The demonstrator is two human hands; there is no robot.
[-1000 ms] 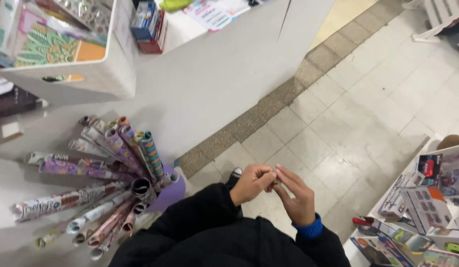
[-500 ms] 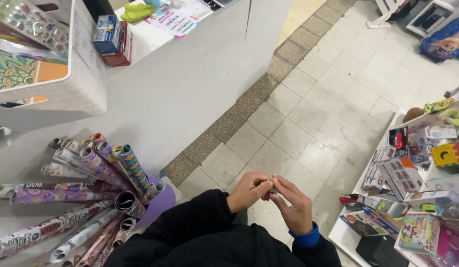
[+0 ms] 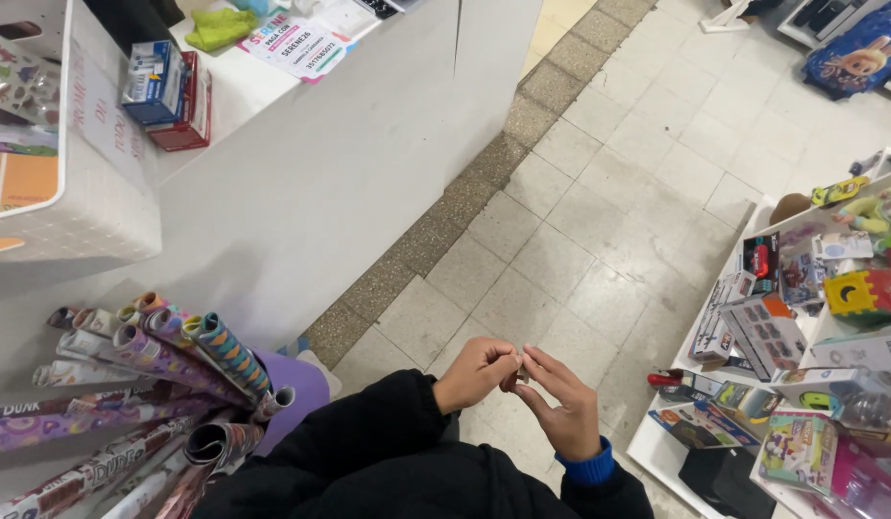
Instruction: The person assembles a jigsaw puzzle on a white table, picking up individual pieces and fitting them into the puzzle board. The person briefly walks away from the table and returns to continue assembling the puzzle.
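Both hands meet at chest height above the tiled floor. The left hand and right hand pinch one small object between their fingertips; it is pale, mostly hidden, with a darker reddish part below, and its kind cannot be told. Rolls of patterned wrapping paper stand in a purple bin to the left. A white shelf of boxed toys lies to the right.

Open tiled floor ahead (wrapping-paper rolls left, toy shelves right).
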